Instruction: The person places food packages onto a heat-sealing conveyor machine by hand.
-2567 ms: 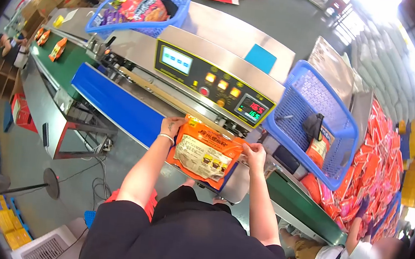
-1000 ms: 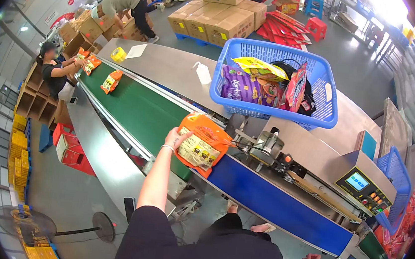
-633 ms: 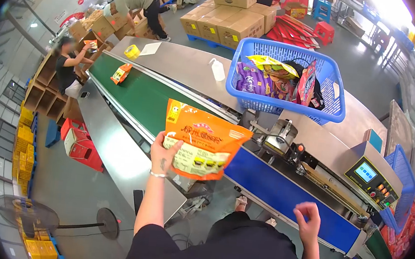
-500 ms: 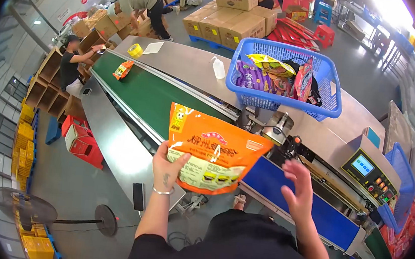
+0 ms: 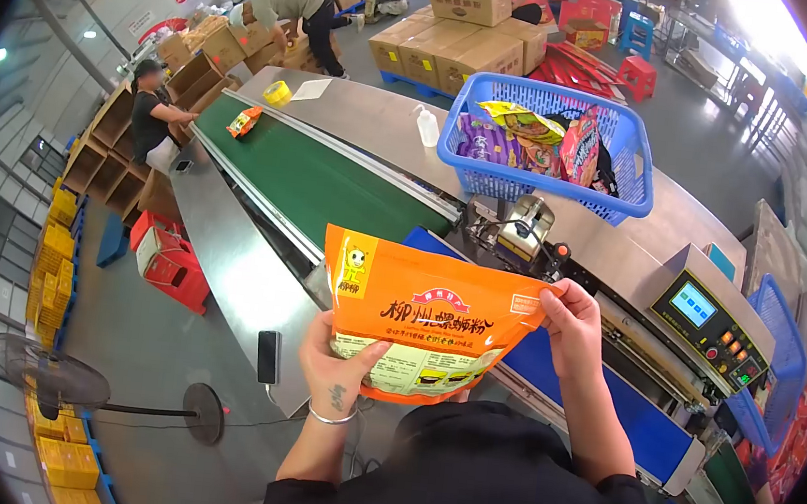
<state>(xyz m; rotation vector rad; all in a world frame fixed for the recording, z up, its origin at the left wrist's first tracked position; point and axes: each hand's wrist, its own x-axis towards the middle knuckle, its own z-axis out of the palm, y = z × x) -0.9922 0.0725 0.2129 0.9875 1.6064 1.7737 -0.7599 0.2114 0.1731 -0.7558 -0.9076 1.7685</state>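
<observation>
An orange food pouch (image 5: 426,317) with a yellow cartoon label and a pale printed panel is held up in front of me, its printed face towards the camera. My left hand (image 5: 342,368), with a bangle at the wrist, grips the pouch's lower left side, thumb on the front. My right hand (image 5: 573,329) pinches its upper right corner. Behind the pouch runs a blue belt (image 5: 639,425) beside a sealing machine, whose metal head (image 5: 527,227) stands just beyond the pouch's top edge.
A green conveyor (image 5: 332,182) carries another orange pouch (image 5: 243,122). A blue basket (image 5: 546,183) of colourful packets stands on the steel table. The control panel (image 5: 708,315) is at right, a phone (image 5: 268,357) at left. Two people work near cartons; a fan (image 5: 52,369) stands lower left.
My right hand has moved in from the right and taken hold of the pouch's upper right corner. The pouch has come lower and nearer my body, its face more level.
</observation>
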